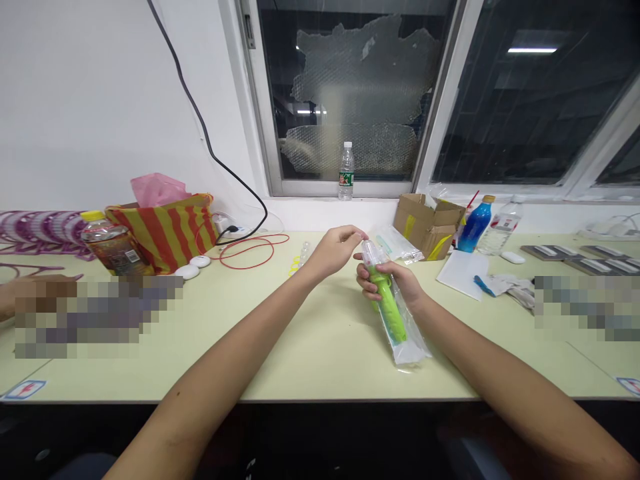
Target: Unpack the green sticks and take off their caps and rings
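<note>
My right hand [397, 281] is wrapped round a lime-green stick-shaped item [389, 310] with a clear end and a small ring on its side. A clear plastic bag [413, 343] lies around the green part and extends past its lower end. My left hand [337, 252] is closed, its fingertips pinched beside the item's clear end [371, 253]; what they hold, if anything, is too small to tell. On the table behind my left wrist sit small clear and yellow pieces [299, 260]. Another flat plastic bag [400, 245] lies beyond my right hand.
A cardboard box [427, 227], a blue bottle [476, 225] and a clear bottle [503, 227] stand back right. At left are a striped bag [167, 233], a brown drink bottle [117, 247] and a red cable [247, 257]. Another person's hand [45, 293] shows at far left.
</note>
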Action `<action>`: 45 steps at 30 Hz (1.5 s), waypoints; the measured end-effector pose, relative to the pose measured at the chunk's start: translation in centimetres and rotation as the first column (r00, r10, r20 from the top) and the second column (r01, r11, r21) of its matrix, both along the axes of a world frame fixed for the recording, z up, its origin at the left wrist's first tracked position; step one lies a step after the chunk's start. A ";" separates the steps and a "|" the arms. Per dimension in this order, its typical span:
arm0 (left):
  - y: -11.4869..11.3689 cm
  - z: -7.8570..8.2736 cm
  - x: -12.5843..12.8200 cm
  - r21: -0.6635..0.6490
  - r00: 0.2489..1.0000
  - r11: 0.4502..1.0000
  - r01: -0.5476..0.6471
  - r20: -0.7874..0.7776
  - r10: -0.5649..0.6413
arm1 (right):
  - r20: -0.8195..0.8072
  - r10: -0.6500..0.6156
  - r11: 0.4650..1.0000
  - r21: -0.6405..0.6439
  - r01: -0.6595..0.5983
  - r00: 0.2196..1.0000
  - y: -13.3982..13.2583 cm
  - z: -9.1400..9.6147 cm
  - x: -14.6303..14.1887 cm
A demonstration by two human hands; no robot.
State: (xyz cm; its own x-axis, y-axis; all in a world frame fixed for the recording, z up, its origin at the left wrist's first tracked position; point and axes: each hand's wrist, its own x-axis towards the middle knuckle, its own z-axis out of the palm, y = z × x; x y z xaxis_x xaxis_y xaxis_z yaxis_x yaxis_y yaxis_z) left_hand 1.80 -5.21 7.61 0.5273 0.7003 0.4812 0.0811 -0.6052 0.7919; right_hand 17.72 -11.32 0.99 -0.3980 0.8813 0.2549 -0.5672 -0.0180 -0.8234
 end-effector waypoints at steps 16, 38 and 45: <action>-0.9 -0.1 -0.2 -0.043 0.974 0.979 0.199 -0.105 -0.202 | -0.088 0.042 0.998 -0.034 -0.045 0.995 0.2 0.0 0.1; 0.3 -2.0 0.5 -0.245 0.978 0.948 0.204 0.084 -0.189 | -0.028 -0.171 0.985 -0.026 0.170 0.985 0.3 0.4 -2.3; 0.8 -2.1 -1.1 -0.157 0.982 0.976 0.149 0.139 -0.127 | 0.232 -0.475 0.880 0.156 0.449 0.849 0.9 -1.1 -2.2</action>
State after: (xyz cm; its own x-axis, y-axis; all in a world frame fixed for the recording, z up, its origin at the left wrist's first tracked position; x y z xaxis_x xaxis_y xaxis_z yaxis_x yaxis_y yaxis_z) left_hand 0.70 -4.46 5.52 0.5662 0.7009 0.4337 -0.1024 -0.4623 0.8808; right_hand 15.50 -10.45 -0.14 -0.0129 0.9571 0.2894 -0.2605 0.2762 -0.9251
